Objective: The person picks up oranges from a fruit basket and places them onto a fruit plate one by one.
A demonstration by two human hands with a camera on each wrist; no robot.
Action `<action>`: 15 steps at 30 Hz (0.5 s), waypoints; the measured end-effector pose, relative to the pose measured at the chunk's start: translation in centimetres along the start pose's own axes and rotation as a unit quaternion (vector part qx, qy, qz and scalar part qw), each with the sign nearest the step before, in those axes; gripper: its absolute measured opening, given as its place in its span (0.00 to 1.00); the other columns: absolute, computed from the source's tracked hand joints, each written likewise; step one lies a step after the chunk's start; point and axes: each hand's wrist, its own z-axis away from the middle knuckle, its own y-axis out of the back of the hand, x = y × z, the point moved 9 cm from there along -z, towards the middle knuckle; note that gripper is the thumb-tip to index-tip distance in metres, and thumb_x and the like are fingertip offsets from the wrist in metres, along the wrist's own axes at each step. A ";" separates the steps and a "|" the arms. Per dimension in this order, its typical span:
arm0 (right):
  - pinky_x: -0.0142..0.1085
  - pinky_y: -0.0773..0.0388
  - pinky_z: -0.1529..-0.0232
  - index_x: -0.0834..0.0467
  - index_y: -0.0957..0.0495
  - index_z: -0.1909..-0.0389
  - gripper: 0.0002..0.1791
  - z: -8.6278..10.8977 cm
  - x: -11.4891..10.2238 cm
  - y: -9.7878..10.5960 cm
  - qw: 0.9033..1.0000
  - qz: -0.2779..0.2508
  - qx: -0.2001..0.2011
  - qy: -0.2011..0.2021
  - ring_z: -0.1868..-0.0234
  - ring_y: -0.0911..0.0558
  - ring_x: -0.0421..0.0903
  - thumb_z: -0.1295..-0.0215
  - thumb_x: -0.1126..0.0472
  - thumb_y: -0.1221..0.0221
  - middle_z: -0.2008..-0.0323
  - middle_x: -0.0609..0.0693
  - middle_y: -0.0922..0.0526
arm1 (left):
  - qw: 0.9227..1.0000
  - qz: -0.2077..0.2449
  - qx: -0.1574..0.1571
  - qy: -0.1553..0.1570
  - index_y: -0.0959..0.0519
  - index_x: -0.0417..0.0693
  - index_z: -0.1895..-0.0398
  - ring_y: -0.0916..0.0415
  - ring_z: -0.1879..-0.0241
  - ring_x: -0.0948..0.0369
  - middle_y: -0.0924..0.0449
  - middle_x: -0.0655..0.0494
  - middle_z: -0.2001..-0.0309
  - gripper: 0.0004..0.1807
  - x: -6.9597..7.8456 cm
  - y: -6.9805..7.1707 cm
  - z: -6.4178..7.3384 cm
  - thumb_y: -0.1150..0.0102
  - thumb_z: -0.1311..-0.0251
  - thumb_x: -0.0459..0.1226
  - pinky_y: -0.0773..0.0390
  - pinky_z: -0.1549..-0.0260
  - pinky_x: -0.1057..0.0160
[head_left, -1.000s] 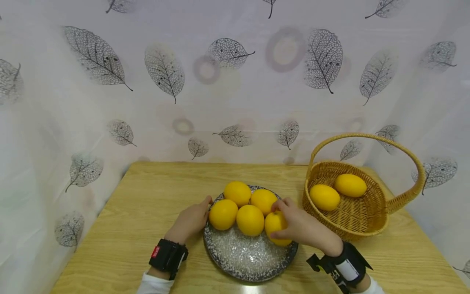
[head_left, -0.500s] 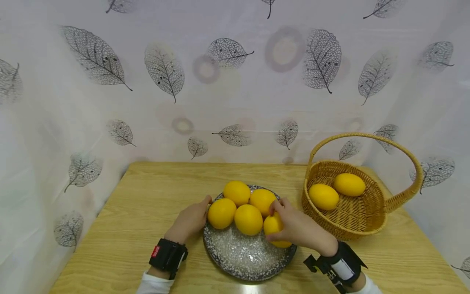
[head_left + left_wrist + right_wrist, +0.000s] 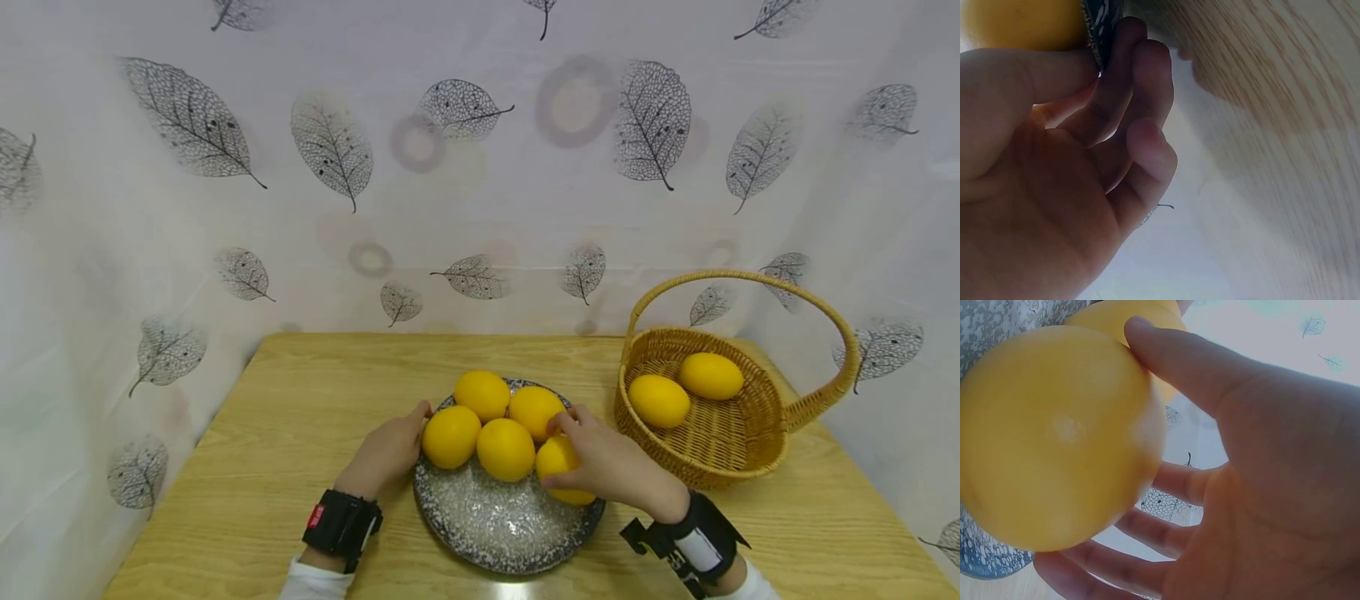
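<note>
A round speckled grey plate [image 3: 510, 529] with a dark rim lies at the front middle of the table, several yellow lemons grouped on its far half. My left hand [image 3: 386, 454] pinches the plate's left rim; in the left wrist view the thumb lies on the inner side of the rim [image 3: 1099, 31] and fingers curl at its outer side. At the plate's right side, my right hand [image 3: 615, 462] holds a lemon [image 3: 557, 460], thumb and fingers around it. Seen from the right wrist, this lemon [image 3: 1060, 437] fills much of the view, with the speckled plate behind.
A wicker basket [image 3: 757, 467] with a tall arched handle stands on the wooden table [image 3: 322, 375] right of the plate. Two lemons [image 3: 660, 402] lie inside it. A pale leaf-patterned curtain [image 3: 480, 208] hangs behind the table and along both sides.
The lemon under my right hand has shifted slightly left, and that hand with it. My left hand stays at the plate's rim. The whole head view has drifted a little.
</note>
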 end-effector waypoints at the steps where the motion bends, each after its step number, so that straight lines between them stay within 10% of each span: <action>1: 0.38 0.25 0.70 0.49 0.27 0.49 0.32 0.0 0.0 0.0 1.000 0.000 0.000 0.001 0.59 0.24 0.46 0.54 0.40 0.30 0.51 0.51 0.27 | 1.000 0.000 0.000 0.000 0.28 0.44 0.48 0.31 0.79 0.59 0.18 0.46 0.75 0.12 -0.1 -0.1 0.0 0.55 0.31 0.30 0.27 0.78 0.58; 15: 0.42 0.22 0.64 0.50 0.26 0.47 0.34 0.3 0.1 0.3 1.000 0.001 -0.016 0.003 0.57 0.21 0.45 0.54 0.38 0.32 0.49 0.53 0.24 | 1.000 0.004 0.005 -0.007 0.29 0.44 0.50 0.33 0.81 0.60 0.23 0.50 0.79 0.10 -0.4 -0.4 -0.2 0.54 0.32 0.30 0.32 0.82 0.62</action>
